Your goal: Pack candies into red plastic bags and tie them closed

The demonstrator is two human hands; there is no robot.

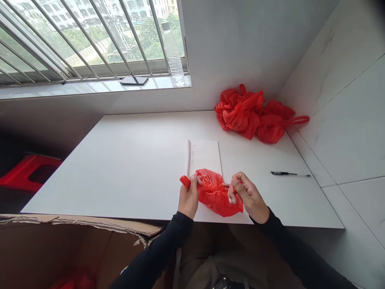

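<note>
A red plastic bag is gathered at its middle near the front edge of the white table, partly over a notepad. My left hand pinches one twisted end of the bag between thumb and fingers. On the other side, my right hand has its fingers curled, gripping the bag's opposite end near its knot. What the bag holds, if anything, is hidden.
Crumpled red plastic bags lie at the back right against the wall. A black pen rests at the right. A water bottle and a phone sit on the windowsill. An open cardboard box stands front left, near a red stool.
</note>
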